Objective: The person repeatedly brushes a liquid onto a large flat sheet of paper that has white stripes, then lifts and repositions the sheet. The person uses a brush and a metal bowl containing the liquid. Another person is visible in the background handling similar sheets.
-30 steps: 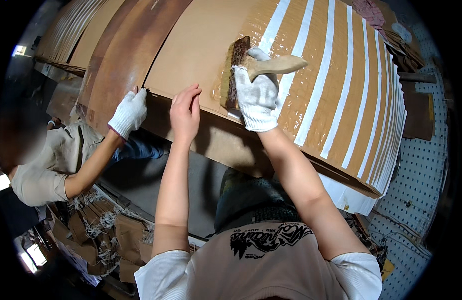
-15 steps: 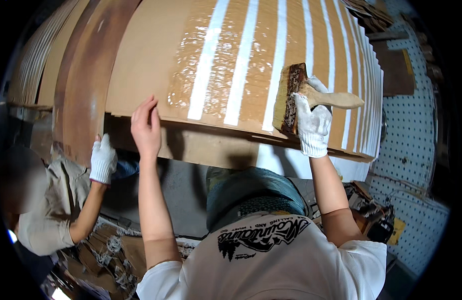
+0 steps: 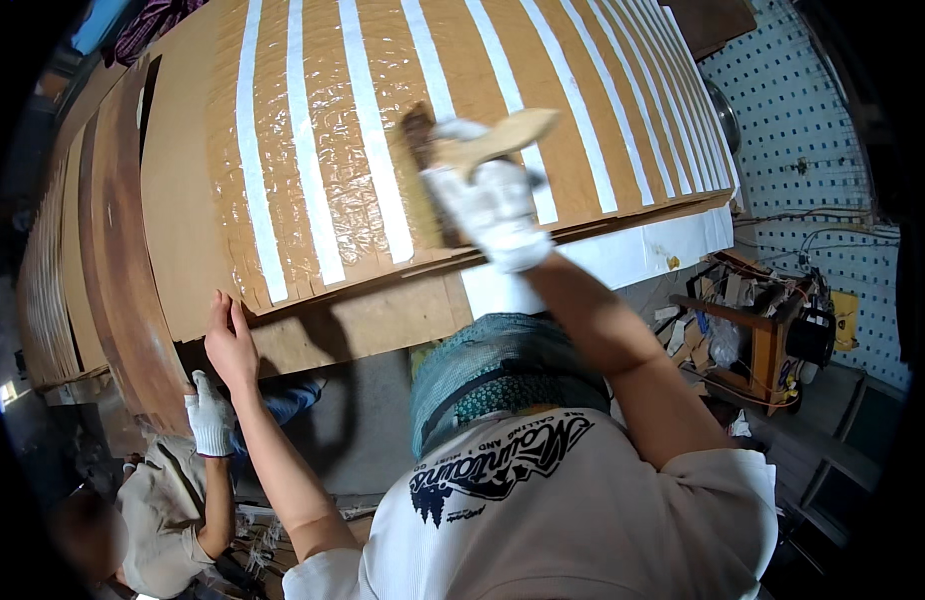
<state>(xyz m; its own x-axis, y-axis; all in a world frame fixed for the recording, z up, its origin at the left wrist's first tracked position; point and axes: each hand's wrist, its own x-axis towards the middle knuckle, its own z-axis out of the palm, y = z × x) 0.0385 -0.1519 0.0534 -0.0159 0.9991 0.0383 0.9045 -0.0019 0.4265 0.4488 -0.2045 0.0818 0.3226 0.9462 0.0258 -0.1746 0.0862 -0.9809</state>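
A large brown board [image 3: 183,180] lies on a bench, its top marked with white strips and glossy wet patches. My right hand [image 3: 493,205], in a white glove, grips the wooden handle of a wide brush [image 3: 438,160] whose bristles rest on the wet surface. My bare left hand [image 3: 228,340] presses flat against the board's near edge, fingers together and pointing up. Just below it, another person's white-gloved hand [image 3: 211,420] touches the edge of the lower sheets.
A second person crouches at the lower left beside stacked brown sheets [image 3: 123,300]. A white pegboard wall [image 3: 813,120] stands on the right. A wooden stand [image 3: 763,340] with cables and clutter sits at the right, and a white sheet [image 3: 623,255] shows under the board.
The view has shifted so the board spreads wider. My right hand has drawn the brush leftward across the strips toward the middle. My left hand has slid down and left along the edge.
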